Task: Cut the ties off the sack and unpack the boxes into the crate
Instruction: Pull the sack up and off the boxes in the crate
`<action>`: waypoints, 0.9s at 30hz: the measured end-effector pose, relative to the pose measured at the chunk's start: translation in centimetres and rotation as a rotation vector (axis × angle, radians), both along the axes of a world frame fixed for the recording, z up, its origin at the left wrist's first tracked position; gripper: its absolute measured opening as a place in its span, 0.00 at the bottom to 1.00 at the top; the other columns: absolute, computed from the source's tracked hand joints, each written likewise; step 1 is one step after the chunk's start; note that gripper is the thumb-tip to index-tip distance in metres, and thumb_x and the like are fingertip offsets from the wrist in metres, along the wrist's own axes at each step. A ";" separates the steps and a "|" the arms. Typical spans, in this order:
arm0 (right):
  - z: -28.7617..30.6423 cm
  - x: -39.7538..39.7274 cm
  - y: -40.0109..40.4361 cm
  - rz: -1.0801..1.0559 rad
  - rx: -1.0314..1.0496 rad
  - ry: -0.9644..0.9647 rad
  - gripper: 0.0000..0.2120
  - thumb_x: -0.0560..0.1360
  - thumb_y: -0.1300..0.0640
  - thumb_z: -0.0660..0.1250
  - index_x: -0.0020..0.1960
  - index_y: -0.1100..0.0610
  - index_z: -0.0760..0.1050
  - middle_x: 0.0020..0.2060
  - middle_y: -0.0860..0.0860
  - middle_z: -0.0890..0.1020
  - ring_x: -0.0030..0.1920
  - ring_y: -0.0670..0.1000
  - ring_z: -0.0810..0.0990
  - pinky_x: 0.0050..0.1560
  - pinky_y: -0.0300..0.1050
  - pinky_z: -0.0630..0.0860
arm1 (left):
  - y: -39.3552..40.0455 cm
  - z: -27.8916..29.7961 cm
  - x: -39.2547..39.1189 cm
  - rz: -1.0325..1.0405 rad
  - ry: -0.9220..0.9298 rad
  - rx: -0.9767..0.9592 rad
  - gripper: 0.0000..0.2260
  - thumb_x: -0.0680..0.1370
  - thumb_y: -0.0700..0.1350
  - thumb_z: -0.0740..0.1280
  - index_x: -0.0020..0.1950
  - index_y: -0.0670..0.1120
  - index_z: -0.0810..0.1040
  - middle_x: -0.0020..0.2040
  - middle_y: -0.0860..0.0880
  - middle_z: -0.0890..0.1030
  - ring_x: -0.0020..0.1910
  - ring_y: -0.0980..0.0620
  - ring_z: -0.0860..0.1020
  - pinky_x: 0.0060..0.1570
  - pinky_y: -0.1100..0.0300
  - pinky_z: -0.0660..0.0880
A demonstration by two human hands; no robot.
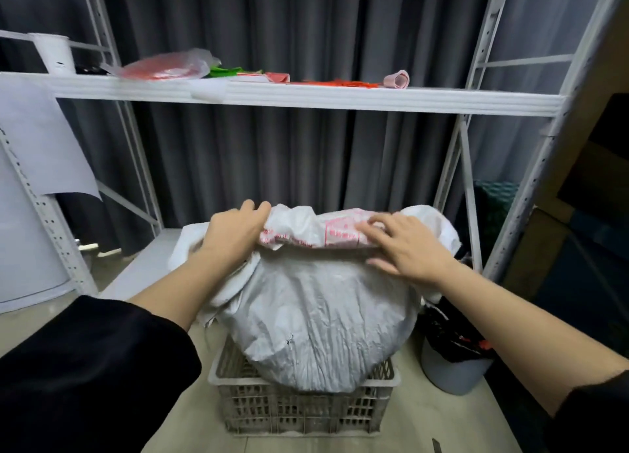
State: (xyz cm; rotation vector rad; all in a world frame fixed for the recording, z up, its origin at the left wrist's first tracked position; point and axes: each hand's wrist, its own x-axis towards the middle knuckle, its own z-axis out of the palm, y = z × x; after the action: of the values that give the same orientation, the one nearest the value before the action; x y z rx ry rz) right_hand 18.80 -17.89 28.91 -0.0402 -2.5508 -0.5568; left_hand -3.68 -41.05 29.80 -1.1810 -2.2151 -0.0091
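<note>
A bulging white woven sack with red print near its top stands inside a grey plastic lattice crate on the floor. My left hand grips the rolled upper edge of the sack at its left side. My right hand rests flat on the sack's upper edge at the right, fingers spread. The boxes are hidden inside the sack. No ties or cutter show at the sack's mouth.
A white metal shelf rack spans the space above, with red and green plastic items on it. A grey bin lined with a black bag stands right of the crate. A dark curtain hangs behind. A small dark tool lies on the floor.
</note>
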 end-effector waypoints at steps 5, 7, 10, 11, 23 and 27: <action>-2.5 0.1 -1.3 -0.029 -0.452 -0.061 0.18 0.75 0.46 0.62 0.63 0.52 0.73 0.57 0.51 0.76 0.57 0.52 0.76 0.56 0.43 0.69 | -0.4 -2.5 -1.0 -0.205 0.232 -0.003 0.12 0.64 0.34 0.60 0.45 0.43 0.64 0.32 0.43 0.73 0.21 0.46 0.72 0.22 0.64 0.53; -2.0 -0.8 -1.3 -0.142 -0.585 -0.076 0.30 0.71 0.46 0.68 0.69 0.51 0.64 0.59 0.49 0.74 0.58 0.51 0.75 0.55 0.44 0.70 | -0.1 -3.4 -1.3 -0.272 0.300 -0.046 0.09 0.66 0.35 0.55 0.44 0.44 0.64 0.33 0.44 0.73 0.22 0.46 0.72 0.21 0.61 0.56; -1.1 -2.3 0.0 -0.274 -0.315 -0.158 0.52 0.63 0.36 0.71 0.77 0.50 0.47 0.74 0.50 0.60 0.71 0.53 0.62 0.68 0.52 0.61 | -0.1 -5.0 -2.1 -0.370 0.367 -0.083 0.08 0.67 0.35 0.56 0.43 0.44 0.65 0.34 0.44 0.73 0.24 0.46 0.72 0.22 0.59 0.59; -0.9 -2.8 0.3 -0.335 -0.284 -0.242 0.57 0.62 0.33 0.71 0.78 0.51 0.43 0.76 0.51 0.56 0.74 0.53 0.58 0.71 0.56 0.56 | -0.2 -5.5 -2.3 -0.412 0.378 -0.097 0.08 0.68 0.35 0.56 0.44 0.44 0.65 0.34 0.45 0.73 0.24 0.47 0.72 0.23 0.59 0.62; -6.5 -3.6 0.6 -0.449 -0.233 -0.386 0.20 0.72 0.46 0.65 0.57 0.56 0.69 0.53 0.53 0.81 0.55 0.56 0.78 0.49 0.50 0.61 | -0.2 -4.1 -0.6 -0.173 -0.490 -0.335 0.34 0.69 0.64 0.63 0.72 0.55 0.61 0.71 0.50 0.63 0.73 0.48 0.60 0.71 0.51 0.54; -8.3 -2.4 0.5 -0.188 -0.169 -0.097 0.16 0.71 0.44 0.58 0.42 0.55 0.77 0.34 0.50 0.82 0.37 0.55 0.81 0.39 0.47 0.64 | 0.2 -4.1 -0.6 0.161 -0.592 -0.500 0.62 0.59 0.67 0.74 0.76 0.57 0.33 0.78 0.48 0.38 0.77 0.38 0.47 0.72 0.38 0.47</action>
State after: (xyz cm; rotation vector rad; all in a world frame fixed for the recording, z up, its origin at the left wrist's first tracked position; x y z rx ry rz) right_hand 16.38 -17.40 20.57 -0.3235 -2.7004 -0.4195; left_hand -4.26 -40.88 25.66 -1.3806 -2.9473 0.3159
